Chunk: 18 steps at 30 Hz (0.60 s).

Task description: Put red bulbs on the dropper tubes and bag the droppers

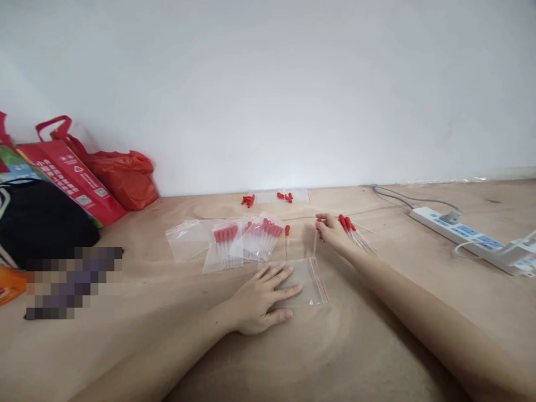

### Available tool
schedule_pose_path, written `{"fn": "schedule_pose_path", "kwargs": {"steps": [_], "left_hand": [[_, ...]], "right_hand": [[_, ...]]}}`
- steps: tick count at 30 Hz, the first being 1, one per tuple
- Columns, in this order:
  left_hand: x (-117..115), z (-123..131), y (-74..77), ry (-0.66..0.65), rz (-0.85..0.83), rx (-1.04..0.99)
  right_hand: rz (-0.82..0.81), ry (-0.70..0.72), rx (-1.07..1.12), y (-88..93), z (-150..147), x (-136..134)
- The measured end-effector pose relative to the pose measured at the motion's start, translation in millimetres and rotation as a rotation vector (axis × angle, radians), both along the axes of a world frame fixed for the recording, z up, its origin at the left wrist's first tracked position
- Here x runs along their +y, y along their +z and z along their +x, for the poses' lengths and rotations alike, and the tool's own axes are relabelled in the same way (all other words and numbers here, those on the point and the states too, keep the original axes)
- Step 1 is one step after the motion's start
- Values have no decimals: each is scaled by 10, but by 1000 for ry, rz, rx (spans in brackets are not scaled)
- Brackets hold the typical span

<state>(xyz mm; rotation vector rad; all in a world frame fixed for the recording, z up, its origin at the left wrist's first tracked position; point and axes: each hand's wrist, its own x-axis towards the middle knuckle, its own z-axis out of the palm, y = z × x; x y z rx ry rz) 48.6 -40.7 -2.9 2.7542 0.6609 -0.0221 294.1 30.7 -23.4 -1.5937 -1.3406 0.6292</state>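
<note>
My left hand [266,301] lies flat with its fingers spread on a clear zip bag [309,282] whose red-lined seal faces right. Pinched by its red top in my right hand [330,231] is a thin clear dropper [315,244], its stem hanging down. Another red-topped dropper [287,240] lies alone just above the bag. Right beside my right hand is a loose bunch of red-topped droppers [347,223]. Left of the lone dropper, filled bags of droppers [226,245] overlap, and bags without droppers [187,240] lie further left.
Small red caps [248,200] and a clear bag [266,196] with more red caps [285,196] lie near the wall. A white power strip [473,237] with cables is at the right. Red bags [123,176] and a black bag [46,226] stand at the left.
</note>
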Motion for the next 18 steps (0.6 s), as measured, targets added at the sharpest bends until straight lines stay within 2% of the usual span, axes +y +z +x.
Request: {"fn": "schedule_pose_path", "kwargs": {"steps": [2, 5, 8, 11, 18], "left_hand": [[-21, 8, -12, 34, 5, -3], [-26, 10, -13, 43, 4, -3], [-16, 9, -8, 45, 3, -14], [-9, 9, -10, 42, 9, -15], [-6, 7, -30, 8, 23, -1]], "right_hand": [[47, -31, 62, -33, 123, -250], [201, -60, 293, -94, 218, -605], [206, -58, 430, -140, 191, -811], [167, -47, 541, -158, 116, -854], [115, 5, 610, -168, 65, -852]]}}
